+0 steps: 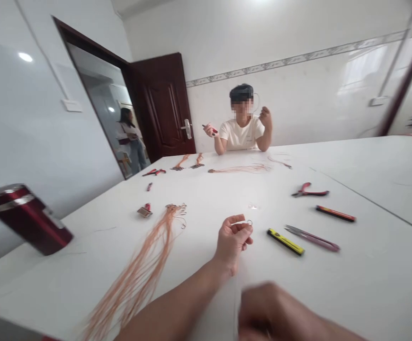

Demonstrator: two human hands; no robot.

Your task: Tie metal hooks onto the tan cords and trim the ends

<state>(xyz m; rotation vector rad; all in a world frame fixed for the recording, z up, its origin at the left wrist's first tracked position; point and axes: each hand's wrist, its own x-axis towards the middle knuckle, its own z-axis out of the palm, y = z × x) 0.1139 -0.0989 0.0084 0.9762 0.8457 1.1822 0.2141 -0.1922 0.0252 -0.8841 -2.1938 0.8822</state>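
Above the middle of the table, my left hand (235, 239) pinches a small fish hook (249, 222) between thumb and fingertips, its curved end showing. Lower down, near the front edge, my right hand (268, 310) is blurred by motion and looks closed like a fist; what it holds is hidden. A faint pale line runs down from the left wrist towards it. To the left lies a bundle of orange fishing lines (145, 255) with hooks (175, 208) at its far end. A yellow utility knife (285, 241) and thread snips (312, 237) lie right of my left hand.
Red-handled pliers (310, 190) and an orange-red knife (335, 213) lie further right. A dark red flask (26, 219) stands at left. Across the table (223, 194) a person (243, 130) sits, near more hook bundles (197, 165) and pliers (154, 172). Someone stands beyond the open door (161, 102).
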